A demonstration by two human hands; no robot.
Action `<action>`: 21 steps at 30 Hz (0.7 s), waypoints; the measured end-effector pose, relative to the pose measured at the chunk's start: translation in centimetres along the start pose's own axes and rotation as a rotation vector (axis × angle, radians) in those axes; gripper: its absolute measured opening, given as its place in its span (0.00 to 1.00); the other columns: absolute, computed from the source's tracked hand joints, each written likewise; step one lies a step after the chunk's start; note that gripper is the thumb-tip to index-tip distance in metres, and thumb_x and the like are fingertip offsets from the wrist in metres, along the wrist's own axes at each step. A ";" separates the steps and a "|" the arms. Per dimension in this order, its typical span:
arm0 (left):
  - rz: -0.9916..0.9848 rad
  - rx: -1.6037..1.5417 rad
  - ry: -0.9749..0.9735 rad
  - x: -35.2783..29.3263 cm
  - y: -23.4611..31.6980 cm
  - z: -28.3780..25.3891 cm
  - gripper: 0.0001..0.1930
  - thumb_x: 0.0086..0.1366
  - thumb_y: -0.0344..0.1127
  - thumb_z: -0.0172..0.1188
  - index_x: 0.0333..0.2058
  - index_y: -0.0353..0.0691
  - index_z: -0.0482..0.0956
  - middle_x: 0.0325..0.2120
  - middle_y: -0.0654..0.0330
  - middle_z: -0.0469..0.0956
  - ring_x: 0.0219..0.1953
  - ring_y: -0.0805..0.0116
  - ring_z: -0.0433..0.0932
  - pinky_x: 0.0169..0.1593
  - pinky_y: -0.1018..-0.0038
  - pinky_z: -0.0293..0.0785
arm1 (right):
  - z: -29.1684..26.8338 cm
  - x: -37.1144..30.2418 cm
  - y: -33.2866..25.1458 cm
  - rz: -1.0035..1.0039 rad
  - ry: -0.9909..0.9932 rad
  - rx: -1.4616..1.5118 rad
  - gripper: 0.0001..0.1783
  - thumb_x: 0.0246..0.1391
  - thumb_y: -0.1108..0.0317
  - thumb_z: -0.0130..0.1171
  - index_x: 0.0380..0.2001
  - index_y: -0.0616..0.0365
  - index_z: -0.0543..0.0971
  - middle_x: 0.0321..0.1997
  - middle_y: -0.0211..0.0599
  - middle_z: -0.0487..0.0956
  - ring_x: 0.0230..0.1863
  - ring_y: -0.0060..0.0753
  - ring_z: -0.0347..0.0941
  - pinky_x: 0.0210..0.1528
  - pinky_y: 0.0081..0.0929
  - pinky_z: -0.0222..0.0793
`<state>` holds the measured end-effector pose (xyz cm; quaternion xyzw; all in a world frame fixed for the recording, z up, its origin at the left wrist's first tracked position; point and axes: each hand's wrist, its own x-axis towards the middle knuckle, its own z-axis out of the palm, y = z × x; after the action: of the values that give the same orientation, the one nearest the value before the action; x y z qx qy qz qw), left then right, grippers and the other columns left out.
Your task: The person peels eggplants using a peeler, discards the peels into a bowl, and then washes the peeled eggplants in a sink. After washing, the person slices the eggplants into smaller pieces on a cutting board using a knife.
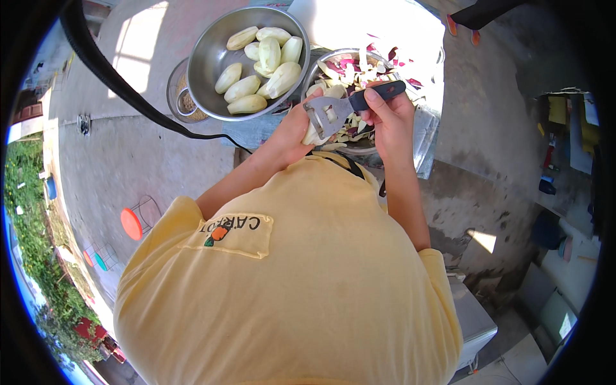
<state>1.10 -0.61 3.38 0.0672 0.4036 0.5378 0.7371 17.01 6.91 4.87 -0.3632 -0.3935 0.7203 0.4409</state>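
Metal peeler (pixel 342 106) in right hand (pixel 391 119)

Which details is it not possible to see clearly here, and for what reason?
In the head view:
Pale vegetable: partly hidden by the left hand and peeler.
Peelings bowl: bottom covered by peelings.
Round container: partly hidden by the large bowl.
Other person: upper body cut off by the top edge.

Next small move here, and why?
Probably turn the vegetable slightly in the left hand before another stroke. The part showing looks pale, but the peeler, held in the right hand, covers some of it and the underside is hidden, so leftover skin can't be ruled out.
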 end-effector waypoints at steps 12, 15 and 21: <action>0.018 -0.002 -0.080 0.0 0.1 -1.7 0.28 0.67 0.58 0.42 0.52 0.39 0.67 0.41 0.57 0.75 0.39 0.66 0.75 0.39 0.71 0.74 | -3.8 2.1 -0.4 0.008 0.136 0.215 0.09 0.51 0.71 0.61 0.34 0.63 0.74 0.27 0.35 0.76 0.20 0.24 0.67 0.22 0.19 0.59; 0.085 0.182 -0.196 0.0 -0.4 -1.9 0.27 0.67 0.56 0.44 0.50 0.37 0.68 0.39 0.57 0.75 0.37 0.67 0.75 0.38 0.72 0.73 | -1.4 0.9 -0.7 0.001 0.038 0.126 0.10 0.51 0.71 0.61 0.34 0.63 0.73 0.27 0.34 0.76 0.20 0.23 0.67 0.22 0.18 0.58; 0.089 0.108 -0.278 0.3 -1.7 -3.2 0.27 0.62 0.52 0.54 0.49 0.33 0.68 0.35 0.56 0.77 0.33 0.70 0.77 0.35 0.76 0.74 | -6.5 3.8 3.2 0.168 0.108 0.199 0.07 0.50 0.72 0.61 0.31 0.62 0.74 0.26 0.34 0.75 0.20 0.22 0.67 0.20 0.18 0.58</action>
<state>0.19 -2.13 0.19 0.1984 0.3223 0.5332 0.7566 20.16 11.06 -1.44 -0.3876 -0.2639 0.7695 0.4335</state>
